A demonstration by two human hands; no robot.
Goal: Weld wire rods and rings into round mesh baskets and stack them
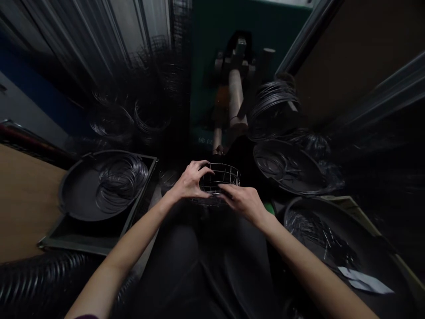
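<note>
A small round wire basket sits in front of me, just above my lap. My left hand grips its left rim, fingers curled over the top wire. My right hand holds the near right side, fingers pressed against the wires. Both forearms reach in from the bottom of the view.
A dark round pan with a bundle of wire rings rests in a tray at the left. Two dark pans with wire pieces lie at the right, one holding white paper. A machine with rollers stands ahead, wire coils around it.
</note>
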